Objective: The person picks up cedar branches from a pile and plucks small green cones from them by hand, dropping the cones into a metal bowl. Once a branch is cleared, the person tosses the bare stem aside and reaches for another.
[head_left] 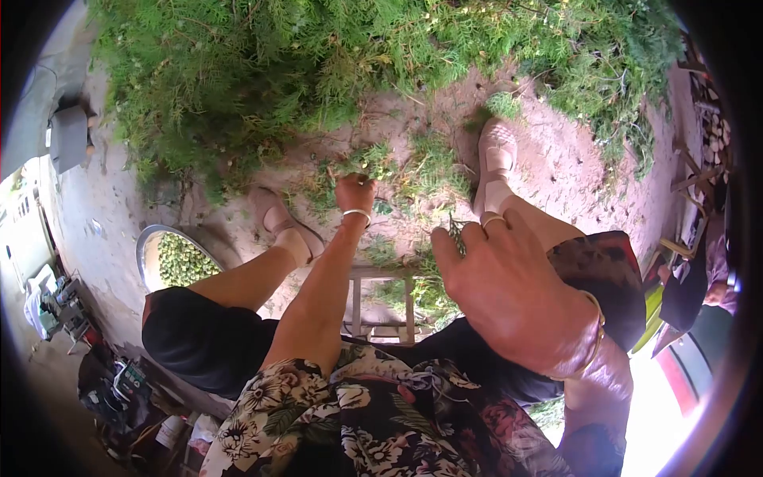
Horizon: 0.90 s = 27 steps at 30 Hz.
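Note:
Low over the ground, my left hand (356,193), with a white bracelet at the wrist, is closed in a fist near scattered green cuttings (384,163). What it grips, if anything, is hidden. My right hand (517,290), wearing a ring and a bangle, is raised closer to the camera with its fingers curled. A small dark green sprig (455,226) pokes out between its thumb and forefinger. Beyond both hands lies a big heap of feathery evergreen branches (318,67). At left, a round basin (143,253) holds many small yellow-green pieces (181,260).
My shoes (497,147) rest on the dirt floor (556,151), either side of the cuttings. A wooden frame (409,310) stands between my knees. Firewood (713,135) is stacked at far right, above another person's hand (719,294). Tools and clutter (67,310) fill the left edge.

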{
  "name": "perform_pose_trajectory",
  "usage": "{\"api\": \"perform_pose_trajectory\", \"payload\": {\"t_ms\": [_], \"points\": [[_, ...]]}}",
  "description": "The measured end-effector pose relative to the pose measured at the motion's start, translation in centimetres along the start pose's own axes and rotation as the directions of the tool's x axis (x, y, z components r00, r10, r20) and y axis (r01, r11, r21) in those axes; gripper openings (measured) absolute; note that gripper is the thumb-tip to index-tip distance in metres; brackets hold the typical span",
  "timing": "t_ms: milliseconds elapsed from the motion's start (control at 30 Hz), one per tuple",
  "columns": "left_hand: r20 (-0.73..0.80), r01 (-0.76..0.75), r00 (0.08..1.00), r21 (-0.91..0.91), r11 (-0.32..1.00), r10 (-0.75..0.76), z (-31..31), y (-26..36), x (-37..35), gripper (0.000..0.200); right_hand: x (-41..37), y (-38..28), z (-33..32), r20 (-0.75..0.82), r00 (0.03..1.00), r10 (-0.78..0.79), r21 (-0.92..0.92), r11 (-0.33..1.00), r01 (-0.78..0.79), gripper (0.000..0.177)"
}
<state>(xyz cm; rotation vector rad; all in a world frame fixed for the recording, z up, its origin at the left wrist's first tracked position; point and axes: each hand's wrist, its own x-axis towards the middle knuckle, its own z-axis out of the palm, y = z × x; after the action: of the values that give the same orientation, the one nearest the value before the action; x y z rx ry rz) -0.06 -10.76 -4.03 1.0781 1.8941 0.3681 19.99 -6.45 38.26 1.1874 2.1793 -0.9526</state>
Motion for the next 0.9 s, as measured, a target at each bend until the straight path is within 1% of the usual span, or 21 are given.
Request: {"api": "perform_pose_trajectory", "payload": {"t_ms": [67, 100, 133, 200, 233, 300, 333, 367, 400, 467, 500, 533, 567, 600, 667, 700, 733, 800, 833, 867, 900], "points": [[-0.116, 0.174, 0.978, 0.009, 0.985, -0.172, 1.6, 0.5, 0.5, 0.031, 0.1, -0.1, 0.1, -0.058, 0.998, 0.002, 0.008, 1.000, -0.001, 0.038], [-0.114, 0.270, 0.956, -0.004, 0.963, -0.269, 2.2, 1.3, 0.5, 0.044, 0.1, -0.1, 0.0, -0.054, 0.999, 0.006, 0.011, 1.000, -0.006, 0.038], [-0.108, 0.271, 0.957, -0.002, 0.962, -0.270, 1.9, 3.8, -0.2, 0.044, 0.1, 0.0, -0.1, -0.032, 0.999, 0.003, 0.012, 1.000, -0.003, 0.041], [-0.254, 0.445, 0.885, 0.216, 0.869, -0.391, 0.5, 10.2, -2.2, 0.055, 0.2, 0.0, -0.1, -0.003, 1.000, 0.005, 0.015, 1.000, -0.005, 0.044], [-0.243, 0.487, 0.865, 0.192, 0.852, -0.439, 0.9, 10.8, -2.0, 0.060, 0.3, 0.0, 0.0, 0.011, 1.000, 0.003, 0.029, 1.000, -0.003, 0.045], [-0.272, 0.475, 0.867, 0.194, 0.858, -0.419, 1.8, 10.6, -1.9, 0.060, 0.2, 0.2, 0.5, 0.029, 1.000, 0.005, 0.047, 0.999, -0.007, 0.047], [-0.307, 0.463, 0.866, 0.192, 0.865, -0.395, 2.1, 10.5, -1.9, 0.059, 0.2, 0.3, 1.2, -0.120, 0.992, -0.025, -0.010, 1.000, 0.024, 0.029], [-0.273, 0.475, 0.860, 0.122, 0.871, -0.431, 2.3, 10.6, -2.0, 0.066, 0.2, 0.4, 1.6, -0.264, 0.962, -0.063, -0.073, 0.996, 0.046, 0.014], [-0.270, 0.476, 0.861, 0.125, 0.871, -0.431, 2.5, 10.5, -2.2, 0.066, 0.2, 0.5, 1.6, -0.262, 0.963, -0.060, -0.070, 0.997, 0.043, 0.014], [-0.303, 0.354, 0.904, 0.131, 0.926, -0.303, 2.8, 10.0, -2.4, 0.045, 0.1, 0.5, 1.5, -0.252, 0.965, -0.067, -0.051, 0.997, 0.055, 0.015], [-0.305, 0.354, 0.903, 0.131, 0.926, -0.302, 3.6, 7.9, -1.8, 0.045, 0.0, 0.4, 1.1, -0.254, 0.965, -0.068, -0.051, 0.997, 0.057, 0.015], [-0.273, 0.280, 0.916, -0.087, 0.956, -0.293, 5.0, 4.4, -0.9, 0.033, 0.0, 0.3, 0.5, -0.108, 0.993, -0.036, 0.010, 0.999, 0.037, 0.029], [-0.244, 0.196, 0.930, -0.303, 0.933, -0.274, 5.5, 2.5, -0.2, 0.022, -0.1, 0.2, 0.2, 0.040, 0.999, -0.011, 0.067, 0.998, 0.008, 0.047], [-0.247, 0.193, 0.930, -0.302, 0.934, -0.272, 4.4, 3.3, -0.7, 0.022, -0.2, 0.1, 0.2, 0.037, 0.999, -0.012, 0.066, 0.998, 0.009, 0.047], [0.105, 0.282, 0.958, -0.487, 0.827, -0.265, 1.0, 6.1, -2.6, 0.014, -0.4, 0.0, 0.3, -0.019, 1.000, -0.020, 0.063, 0.998, 0.021, 0.044], [0.190, 0.262, 0.963, -0.516, 0.816, -0.189, 0.1, 6.0, -3.0, 0.014, -0.5, 0.0, 0.4, -0.023, 0.999, -0.022, 0.062, 0.998, 0.024, 0.044], [0.185, 0.257, 0.965, -0.516, 0.817, -0.187, -0.9, 5.9, -3.2, 0.014, -0.5, 0.1, 0.5, -0.020, 1.000, 0.001, 0.048, 0.999, 0.000, 0.039], [0.483, 0.425, 0.868, -0.598, 0.679, -0.117, -2.9, 6.3, -3.5, 0.014, -0.5, 0.5, 0.2, -0.026, 0.999, 0.020, 0.031, 0.999, -0.020, 0.034], [0.528, 0.464, 0.843, -0.610, 0.643, -0.107, -4.0, 7.3, -3.9, 0.012, -0.6, 0.8, 0.0, -0.034, 0.999, 0.038, -0.006, 0.999, -0.038, 0.027], [0.522, 0.454, 0.847, -0.614, 0.646, -0.100, -5.0, 8.1, -4.1, 0.012, -0.8, 1.2, -0.2, -0.043, 0.997, 0.057, -0.043, 0.997, -0.059, 0.021], [0.614, 0.494, 0.789, -0.630, 0.600, -0.005, -5.9, 8.9, -4.3, 0.012, -1.0, 1.4, -0.2, -0.119, 0.989, 0.083, -0.049, 0.995, -0.089, 0.015]]}}
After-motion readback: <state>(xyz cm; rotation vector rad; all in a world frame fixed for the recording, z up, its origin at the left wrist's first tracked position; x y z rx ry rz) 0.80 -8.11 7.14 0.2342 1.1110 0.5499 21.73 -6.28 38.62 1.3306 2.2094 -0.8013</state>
